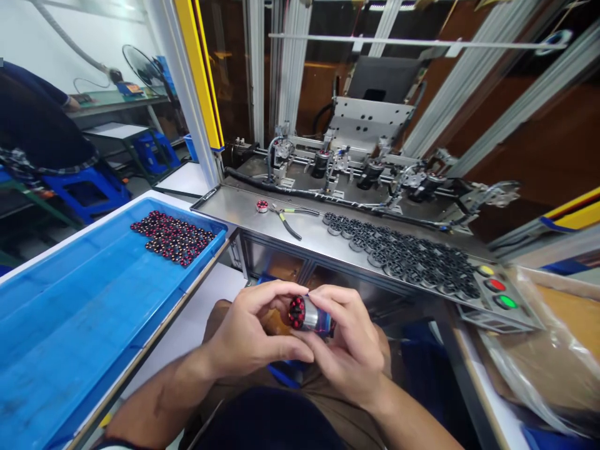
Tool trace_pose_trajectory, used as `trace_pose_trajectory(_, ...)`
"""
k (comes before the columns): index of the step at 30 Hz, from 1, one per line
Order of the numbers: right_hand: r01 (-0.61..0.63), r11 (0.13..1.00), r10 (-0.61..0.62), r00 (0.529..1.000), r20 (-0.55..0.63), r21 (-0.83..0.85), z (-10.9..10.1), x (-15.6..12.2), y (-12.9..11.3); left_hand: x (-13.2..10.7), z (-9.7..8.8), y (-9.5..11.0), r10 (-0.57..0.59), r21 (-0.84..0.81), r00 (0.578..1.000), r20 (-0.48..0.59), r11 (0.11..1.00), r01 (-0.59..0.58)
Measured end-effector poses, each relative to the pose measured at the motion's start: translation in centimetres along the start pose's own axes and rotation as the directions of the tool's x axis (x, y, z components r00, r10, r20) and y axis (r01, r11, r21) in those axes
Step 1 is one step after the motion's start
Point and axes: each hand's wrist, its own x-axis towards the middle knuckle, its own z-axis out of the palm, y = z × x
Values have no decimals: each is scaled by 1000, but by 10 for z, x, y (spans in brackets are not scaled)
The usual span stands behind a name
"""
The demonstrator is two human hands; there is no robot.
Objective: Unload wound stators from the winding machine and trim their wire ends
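Note:
Above my lap I hold a silver, cylinder-shaped motor part (310, 314) whose left end face is black with red spots; a blue band shows toward its right end. My right hand (350, 337) wraps round the blue end. My left hand (248, 328) curves about the red-spotted end, with fingertips above and thumb below near the cylinder. Fingers hide some of the part. On the steel ledge ahead lie green-handled pliers (288, 224), a single red-and-silver round part (262, 206) and many black ring-shaped parts (403, 250).
A blue tray (70, 312) at left carries a cluster of red-and-black round parts (171, 237). Behind the ledge stands a machine with several fixtures (323, 164). Red (495, 285) and green buttons (506, 302) sit at right, beside plastic-wrapped cardboard (553, 350). Another person (42, 119) sits far left.

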Motion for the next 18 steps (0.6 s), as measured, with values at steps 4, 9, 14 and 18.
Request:
trace_pose_trajectory(4, -23, 997, 19, 999, 49, 74, -6, -3, 1, 7, 1, 0, 92, 112, 996, -16, 990, -89)
trace_pose_trajectory(9, -149, 965, 125, 985, 120, 215, -19, 1, -2, 6, -6, 2, 259, 326, 966, -6, 914, -243)
trace_pose_trajectory(14, -301, 920, 300, 953, 46, 251, -21, 4, -12, 1, 0, -3, 191, 195, 981, 1, 963, -188)
trace_pose_trajectory(18, -375, 876, 379, 924, 47, 302, -18, 1, -13, -1, 7, -7, 187, 12, 982, 9, 982, -187)
